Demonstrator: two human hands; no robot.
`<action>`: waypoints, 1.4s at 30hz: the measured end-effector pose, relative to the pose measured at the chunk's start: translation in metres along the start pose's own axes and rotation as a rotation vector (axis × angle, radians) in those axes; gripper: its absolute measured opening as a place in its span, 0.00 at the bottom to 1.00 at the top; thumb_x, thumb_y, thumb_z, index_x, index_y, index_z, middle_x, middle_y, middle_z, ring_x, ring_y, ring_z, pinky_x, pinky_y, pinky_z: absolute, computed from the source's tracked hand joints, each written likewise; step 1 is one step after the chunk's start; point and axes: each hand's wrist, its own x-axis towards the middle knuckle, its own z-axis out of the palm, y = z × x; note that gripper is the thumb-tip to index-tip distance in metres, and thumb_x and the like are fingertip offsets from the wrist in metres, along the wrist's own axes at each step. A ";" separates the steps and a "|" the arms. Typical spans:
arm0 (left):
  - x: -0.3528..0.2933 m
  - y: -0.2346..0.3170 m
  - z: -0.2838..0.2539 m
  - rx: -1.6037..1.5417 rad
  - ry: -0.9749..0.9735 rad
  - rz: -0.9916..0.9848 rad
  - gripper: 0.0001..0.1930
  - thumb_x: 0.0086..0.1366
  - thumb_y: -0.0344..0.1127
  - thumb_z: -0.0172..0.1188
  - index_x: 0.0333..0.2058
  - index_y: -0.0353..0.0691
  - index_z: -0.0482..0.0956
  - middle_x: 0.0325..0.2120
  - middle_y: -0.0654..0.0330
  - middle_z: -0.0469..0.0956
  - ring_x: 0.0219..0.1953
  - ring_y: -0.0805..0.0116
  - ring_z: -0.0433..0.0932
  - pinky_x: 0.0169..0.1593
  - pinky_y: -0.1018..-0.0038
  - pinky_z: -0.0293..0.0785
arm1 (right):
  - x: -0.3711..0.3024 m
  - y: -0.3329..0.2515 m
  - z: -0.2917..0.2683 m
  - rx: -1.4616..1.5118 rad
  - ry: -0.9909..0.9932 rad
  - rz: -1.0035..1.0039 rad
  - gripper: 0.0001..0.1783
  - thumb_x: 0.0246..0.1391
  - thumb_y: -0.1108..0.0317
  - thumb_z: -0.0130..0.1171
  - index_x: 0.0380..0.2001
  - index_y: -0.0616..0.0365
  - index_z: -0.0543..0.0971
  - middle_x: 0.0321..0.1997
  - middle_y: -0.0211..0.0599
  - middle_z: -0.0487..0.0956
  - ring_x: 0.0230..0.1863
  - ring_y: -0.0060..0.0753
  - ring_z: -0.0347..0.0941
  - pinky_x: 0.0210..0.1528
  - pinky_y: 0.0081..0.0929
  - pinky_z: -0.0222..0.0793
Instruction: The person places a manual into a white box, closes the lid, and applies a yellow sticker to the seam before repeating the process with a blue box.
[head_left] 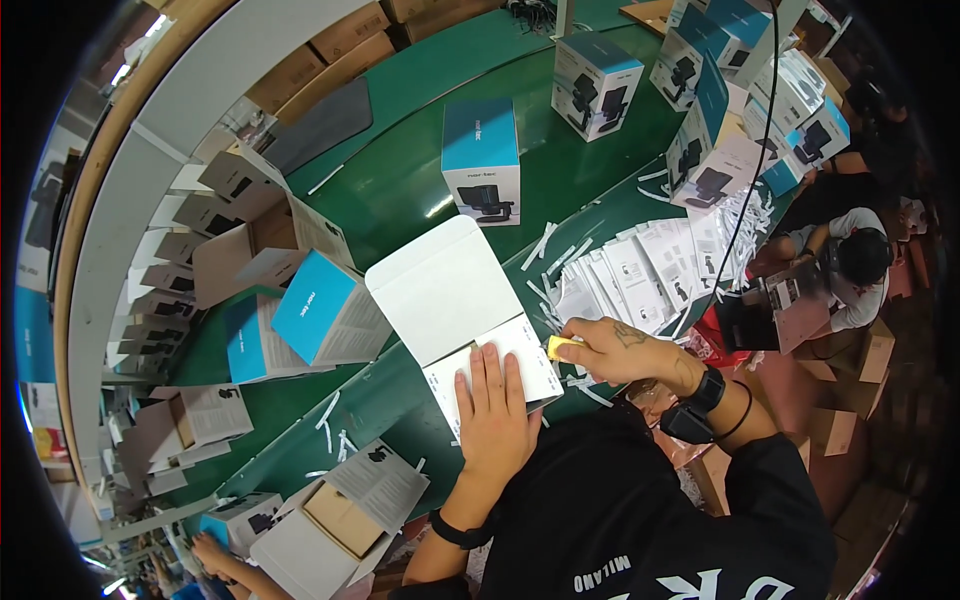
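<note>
- The left hand [497,415] lies flat, fingers slightly parted, on one white box [440,290] at the near edge of the green bench [375,388].
- The right hand [612,352] curls, pinching one yellow tool [557,346] by that box's right side; I cannot tell whether they touch.
- I count two upright blue-topped boxes [481,145] standing beyond, and one fanned heap of leaflets [635,275] to the right.

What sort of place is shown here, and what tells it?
Probably a packing workshop: the left hand rests on a white carton, matching blue-and-white boxes stand on a green work surface, and printed leaflets lie in a pile.
</note>
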 end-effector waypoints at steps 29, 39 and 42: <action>0.009 0.005 -0.001 -0.027 -0.050 0.030 0.44 0.61 0.51 0.63 0.66 0.22 0.60 0.69 0.31 0.53 0.73 0.34 0.49 0.72 0.40 0.42 | 0.022 0.021 0.038 -0.350 0.500 -0.634 0.12 0.56 0.59 0.64 0.34 0.55 0.80 0.22 0.37 0.80 0.23 0.38 0.80 0.26 0.35 0.74; -0.036 -0.013 0.015 -0.050 0.086 0.004 0.32 0.60 0.41 0.67 0.58 0.24 0.70 0.64 0.37 0.65 0.68 0.41 0.63 0.67 0.44 0.58 | -0.038 0.024 0.010 -0.211 -0.269 -0.097 0.17 0.58 0.57 0.67 0.38 0.61 0.79 0.25 0.38 0.81 0.26 0.25 0.78 0.28 0.29 0.72; -0.038 -0.017 0.024 -0.088 0.325 0.171 0.20 0.59 0.34 0.67 0.47 0.27 0.79 0.52 0.44 0.78 0.58 0.50 0.76 0.61 0.54 0.71 | -0.033 -0.019 0.010 0.142 -0.112 0.107 0.16 0.62 0.58 0.63 0.43 0.60 0.79 0.27 0.41 0.82 0.28 0.29 0.79 0.31 0.32 0.73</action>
